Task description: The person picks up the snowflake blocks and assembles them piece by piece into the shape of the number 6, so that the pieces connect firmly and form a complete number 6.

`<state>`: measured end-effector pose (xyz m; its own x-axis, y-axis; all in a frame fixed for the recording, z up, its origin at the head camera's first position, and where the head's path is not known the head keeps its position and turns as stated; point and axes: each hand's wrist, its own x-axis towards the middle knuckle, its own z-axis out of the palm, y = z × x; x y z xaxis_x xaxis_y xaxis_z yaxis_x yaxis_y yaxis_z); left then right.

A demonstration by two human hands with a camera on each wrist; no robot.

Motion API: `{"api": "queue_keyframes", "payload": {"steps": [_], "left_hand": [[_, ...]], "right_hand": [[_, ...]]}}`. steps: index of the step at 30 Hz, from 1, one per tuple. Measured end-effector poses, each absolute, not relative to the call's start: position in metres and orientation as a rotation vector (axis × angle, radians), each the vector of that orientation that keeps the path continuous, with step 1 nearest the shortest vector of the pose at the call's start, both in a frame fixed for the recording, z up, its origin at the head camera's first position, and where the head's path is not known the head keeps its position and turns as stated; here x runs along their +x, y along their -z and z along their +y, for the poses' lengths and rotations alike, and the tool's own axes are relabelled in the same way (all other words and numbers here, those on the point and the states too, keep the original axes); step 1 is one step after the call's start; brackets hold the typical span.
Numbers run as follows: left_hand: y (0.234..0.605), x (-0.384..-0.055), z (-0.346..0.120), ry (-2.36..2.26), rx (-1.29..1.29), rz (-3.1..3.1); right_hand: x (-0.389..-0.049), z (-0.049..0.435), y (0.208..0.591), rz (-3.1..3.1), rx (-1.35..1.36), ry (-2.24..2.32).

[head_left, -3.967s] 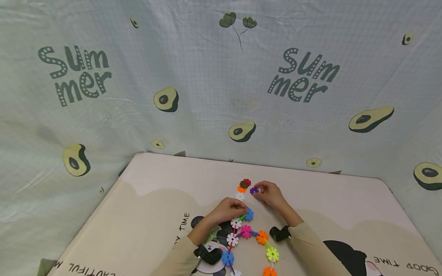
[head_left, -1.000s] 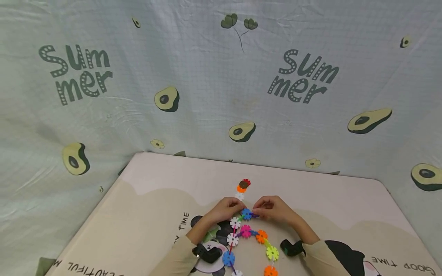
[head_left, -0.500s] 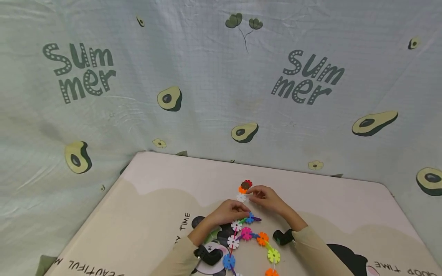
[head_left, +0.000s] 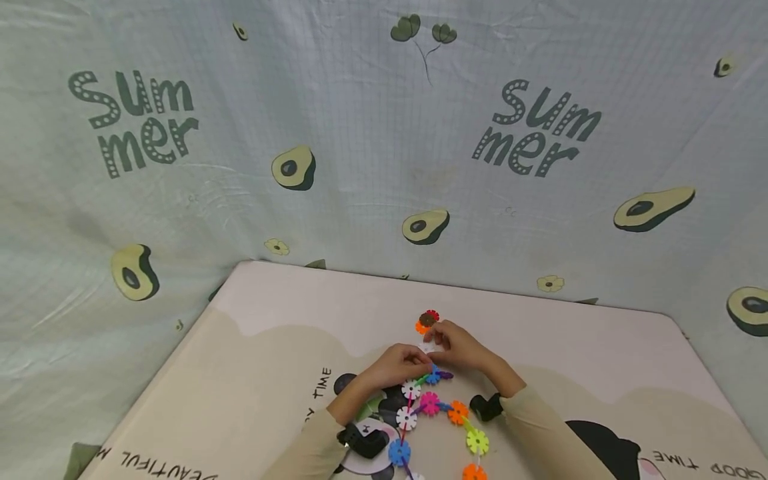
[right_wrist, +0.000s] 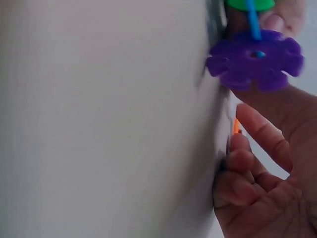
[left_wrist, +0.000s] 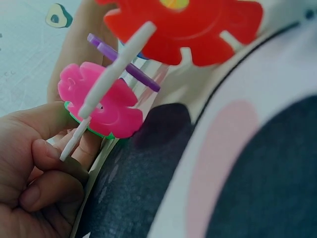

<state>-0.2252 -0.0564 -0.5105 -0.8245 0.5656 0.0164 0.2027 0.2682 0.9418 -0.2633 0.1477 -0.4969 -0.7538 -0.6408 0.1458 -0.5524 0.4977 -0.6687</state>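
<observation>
My left hand (head_left: 393,365) pinches a blue snowflake disc (head_left: 433,377) at the far end of a chain of interlocked plastic discs. A purple snowflake disc (head_left: 446,375) is slotted onto its right side; the right wrist view shows this purple disc (right_wrist: 255,62) face-on. My right hand (head_left: 459,345) has thumb and index finger around a white snowflake disc (head_left: 427,347), just beyond the blue one; the fingers partly cover it. In the left wrist view my left hand (left_wrist: 44,168) is close beside a pink disc (left_wrist: 111,101).
Loose orange (head_left: 423,328), brown (head_left: 427,320) and red (head_left: 433,314) discs overlap near the table's far side. The chain curves towards me through a hot-pink disc (head_left: 429,403), an orange disc (head_left: 458,413) and a yellow disc (head_left: 477,441). A printed cloth (head_left: 360,120) hangs behind the table.
My right hand brought the purple disc to the blue one, where it now sits attached. It then let go, moved up and took hold of the white disc. The left hand stayed nearly still.
</observation>
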Motion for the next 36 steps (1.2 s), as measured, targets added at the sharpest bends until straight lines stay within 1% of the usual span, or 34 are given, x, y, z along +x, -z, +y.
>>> {"api": "queue_keyframes", "payload": {"steps": [5,8,17,28,36], "left_hand": [[0.508,-0.223,-0.055,-1.556,0.664,2.236],[0.499,-0.218,-0.054,-1.557,0.658,2.243],[0.506,-0.223,-0.055,-1.549,0.666,2.232],[0.508,-0.224,-0.053,-1.517,0.665,2.228],[0.507,-0.224,-0.054,-1.506,0.646,2.279]], "right_hand": [[-0.260,0.155,0.497,2.518,-0.944,1.214],[-0.255,0.159,0.498,2.467,-0.874,1.310],[-0.242,0.172,0.499,2.355,-0.620,1.464],[-0.228,0.192,0.504,2.238,-0.431,1.635],[-0.219,0.203,0.503,2.130,-0.369,1.727]]}}
